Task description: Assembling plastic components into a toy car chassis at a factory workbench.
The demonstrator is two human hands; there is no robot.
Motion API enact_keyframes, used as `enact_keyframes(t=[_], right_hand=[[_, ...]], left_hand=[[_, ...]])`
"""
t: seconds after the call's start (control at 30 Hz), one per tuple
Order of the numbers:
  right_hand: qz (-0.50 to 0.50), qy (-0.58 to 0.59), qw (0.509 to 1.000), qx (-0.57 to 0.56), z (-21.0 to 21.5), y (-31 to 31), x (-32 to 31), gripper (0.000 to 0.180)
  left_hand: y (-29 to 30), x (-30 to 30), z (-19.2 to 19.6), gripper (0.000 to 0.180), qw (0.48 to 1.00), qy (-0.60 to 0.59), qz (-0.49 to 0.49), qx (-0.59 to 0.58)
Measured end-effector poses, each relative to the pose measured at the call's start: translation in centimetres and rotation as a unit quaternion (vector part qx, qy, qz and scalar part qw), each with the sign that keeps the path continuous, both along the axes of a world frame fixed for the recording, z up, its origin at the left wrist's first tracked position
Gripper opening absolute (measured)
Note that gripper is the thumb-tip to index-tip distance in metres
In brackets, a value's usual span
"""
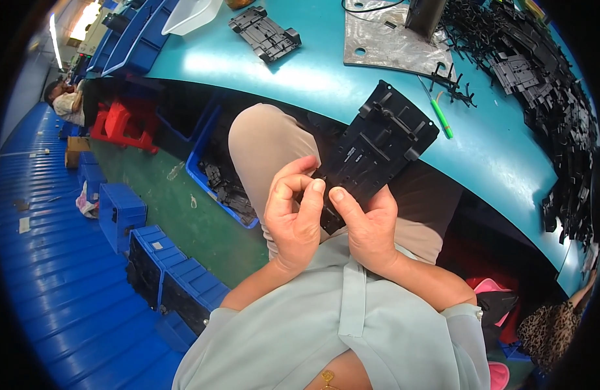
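Note:
A flat black moulded plastic part [370, 146], with ribs and raised brackets on its face, is held tilted above my lap at the table's near edge. My left hand [292, 220] is closed on its lower left edge, thumb and bent fingers pinching there. My right hand [371, 229] grips the lower right edge, with the thumb on the face and the fingers behind it. The two thumb tips almost meet. Whether a small piece sits between the fingertips cannot be made out. A similar black part [264, 34] lies on the table beyond.
The blue-green table [300, 78] curves across the front. On it are a metal plate with a post [378, 49], a green-handled tool [441, 118], small black clips [453, 84] and a heap of black parts [540, 84]. A blue bin [196, 156] stands left of my knee.

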State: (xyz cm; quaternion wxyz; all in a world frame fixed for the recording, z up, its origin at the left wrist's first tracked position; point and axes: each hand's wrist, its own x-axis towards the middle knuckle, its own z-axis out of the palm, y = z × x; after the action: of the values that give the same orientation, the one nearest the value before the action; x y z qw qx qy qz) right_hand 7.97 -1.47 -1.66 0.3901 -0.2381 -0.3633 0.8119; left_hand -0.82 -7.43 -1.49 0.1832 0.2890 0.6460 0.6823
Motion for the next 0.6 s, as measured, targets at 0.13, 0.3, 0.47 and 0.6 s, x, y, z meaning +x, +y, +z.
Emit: enact_keyframes(t=[0.13,0.3,0.47,0.6], right_hand=[[0.007,0.007,1.000,-0.012,-0.1,-0.1,0.1,0.026],[0.006,0.014,1.000,0.002,-0.4,-0.1,0.2,0.026],[0.007,0.010,1.000,0.012,-0.3,-0.1,0.2,0.025],[0.021,-0.001,1.000,0.018,-0.2,-0.1,0.4,0.026]], left_hand=[[-0.1,-0.5,0.6,0.008,0.972,0.225,0.023,-0.068],[0.2,-0.6,1.2,0.011,0.945,0.319,0.029,-0.064],[0.1,-0.9,0.8,0.010,0.963,0.266,0.003,-0.039],[0.1,-1.0,1.0,0.010,0.987,0.157,-0.016,-0.035]])
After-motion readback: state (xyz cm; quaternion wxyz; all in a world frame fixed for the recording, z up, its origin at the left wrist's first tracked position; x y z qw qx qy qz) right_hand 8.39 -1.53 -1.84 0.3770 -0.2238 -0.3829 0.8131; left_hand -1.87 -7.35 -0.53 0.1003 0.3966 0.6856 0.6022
